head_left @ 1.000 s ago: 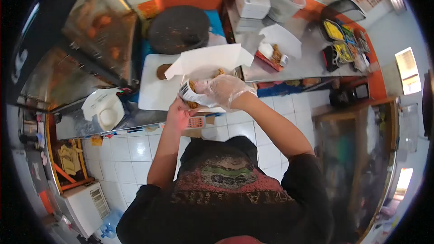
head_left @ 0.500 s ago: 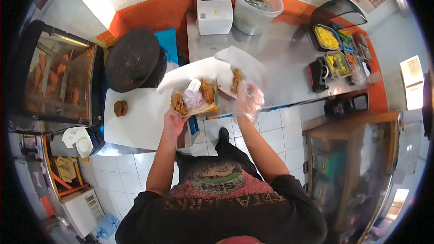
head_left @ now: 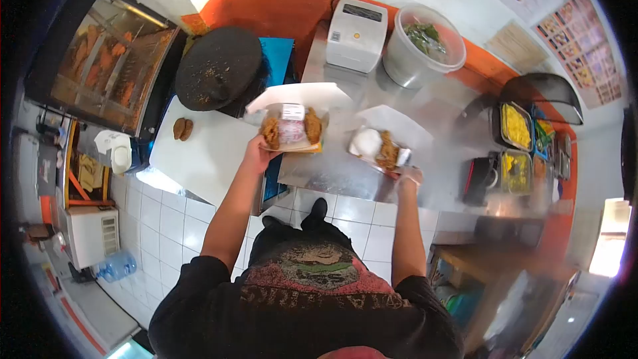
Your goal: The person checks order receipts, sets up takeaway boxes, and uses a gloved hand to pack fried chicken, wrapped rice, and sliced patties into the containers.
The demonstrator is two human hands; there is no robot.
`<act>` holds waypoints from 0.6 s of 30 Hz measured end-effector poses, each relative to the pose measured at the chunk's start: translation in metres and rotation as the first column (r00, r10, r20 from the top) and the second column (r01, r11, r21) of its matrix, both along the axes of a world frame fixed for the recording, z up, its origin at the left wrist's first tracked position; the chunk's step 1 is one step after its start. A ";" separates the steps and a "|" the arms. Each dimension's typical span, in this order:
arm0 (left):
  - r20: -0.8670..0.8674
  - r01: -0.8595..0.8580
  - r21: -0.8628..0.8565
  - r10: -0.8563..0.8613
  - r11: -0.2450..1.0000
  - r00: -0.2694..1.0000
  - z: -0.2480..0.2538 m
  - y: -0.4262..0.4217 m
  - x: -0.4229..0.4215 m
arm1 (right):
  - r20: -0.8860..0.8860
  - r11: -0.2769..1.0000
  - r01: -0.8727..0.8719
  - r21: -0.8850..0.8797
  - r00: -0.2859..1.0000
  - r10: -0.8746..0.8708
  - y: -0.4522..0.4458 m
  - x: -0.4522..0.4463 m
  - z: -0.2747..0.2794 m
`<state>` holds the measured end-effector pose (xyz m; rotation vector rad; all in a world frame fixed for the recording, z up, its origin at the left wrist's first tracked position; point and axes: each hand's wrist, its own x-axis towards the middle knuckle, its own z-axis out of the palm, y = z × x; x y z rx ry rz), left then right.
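My left hand [head_left: 258, 153] is closed on the near left side of an open takeaway box [head_left: 321, 147], its lid raised at the back. Inside that box, pieces of fried chicken [head_left: 313, 125] flank a wrapped bundle [head_left: 291, 134] with pink print, topped by a white labelled item [head_left: 292, 112]. To the right lies a second open box [head_left: 399, 119] with a rounded white mound [head_left: 367, 141], a piece of fried chicken [head_left: 387, 153] and a small white item [head_left: 403, 157]. In a clear plastic glove, my right hand [head_left: 410, 177] grips this box's near right corner.
Behind the boxes stand a white label printer [head_left: 357, 34] and a plastic tub [head_left: 425, 50] with greens. A round black pan [head_left: 216, 66] and a white board [head_left: 199, 159] are at left, beside a glass food cabinet [head_left: 106, 60]. Food containers [head_left: 515, 126] line the right.
The view has shifted, bringing the second box into fuller sight. My right hand, blurred over the chicken before, is now at that box's corner. My left hand still holds the first box.
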<state>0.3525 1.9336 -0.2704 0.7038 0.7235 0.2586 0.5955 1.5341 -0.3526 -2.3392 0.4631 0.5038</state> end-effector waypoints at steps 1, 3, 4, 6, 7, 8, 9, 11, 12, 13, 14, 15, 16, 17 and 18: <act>-0.023 0.028 0.000 -0.028 1.000 0.999 -0.007 -0.004 0.011 | 0.079 0.992 -0.089 -0.095 0.992 0.096 -0.029 0.020 -0.026; 0.041 0.105 -0.031 -0.104 0.994 0.994 -0.039 -0.011 0.035 | 0.248 0.992 -0.087 -0.096 0.963 0.108 -0.084 0.057 -0.081; 0.002 0.117 -0.020 -0.117 0.993 0.993 -0.036 -0.022 0.050 | 0.159 0.990 -0.105 -0.099 0.980 0.120 -0.087 0.066 -0.046; -0.009 0.146 -0.010 -0.146 0.989 0.989 -0.043 -0.043 0.083 | 0.101 0.998 -0.014 0.061 0.995 0.007 -0.083 0.077 0.014; 0.021 0.169 -0.008 -0.168 0.986 0.986 -0.056 -0.048 0.099 | 0.102 0.970 0.100 0.224 0.987 -0.125 -0.082 0.075 0.024; -0.109 0.264 0.166 -0.248 0.950 0.962 -0.039 -0.056 0.110 | 0.133 0.871 0.293 0.395 0.920 -0.370 -0.066 0.064 0.043; -0.112 0.269 0.289 -0.246 0.919 0.963 -0.028 -0.063 0.121 | 0.107 0.700 0.450 0.554 0.796 -0.596 -0.051 0.052 0.058; -0.268 0.399 0.551 -0.298 0.733 0.916 -0.091 -0.058 0.147 | 0.200 0.655 0.425 0.624 0.723 -0.661 -0.046 0.039 0.038; -0.388 0.390 0.699 -0.140 0.600 0.911 -0.081 -0.066 0.144 | 0.080 0.549 0.423 0.721 0.736 -0.672 -0.050 0.029 0.031; -0.475 0.408 0.800 0.047 0.440 0.879 -0.065 -0.073 0.130 | -0.048 0.431 0.429 0.794 0.751 -0.658 -0.037 0.021 0.026; -0.362 0.329 0.762 -0.053 0.558 0.930 -0.053 -0.073 0.107 | 0.101 0.613 0.393 0.686 0.783 -0.614 -0.001 -0.005 0.040; -0.226 0.259 0.703 -0.138 0.663 0.964 -0.039 -0.072 0.084 | 0.245 0.764 0.347 0.545 0.805 -0.540 0.040 -0.051 0.072; -0.186 0.272 0.673 -0.198 0.688 0.962 -0.018 -0.071 0.054 | 0.234 0.798 0.305 0.520 0.848 -0.476 0.074 -0.086 0.091; -0.140 0.287 0.645 -0.260 0.708 0.956 0.005 -0.068 0.019 | 0.224 0.828 0.260 0.497 0.883 -0.412 0.103 -0.114 0.099; -0.168 0.341 0.546 -0.299 0.765 0.940 0.026 -0.064 -0.015 | 0.337 0.898 0.114 0.425 0.901 -0.274 0.121 -0.134 0.071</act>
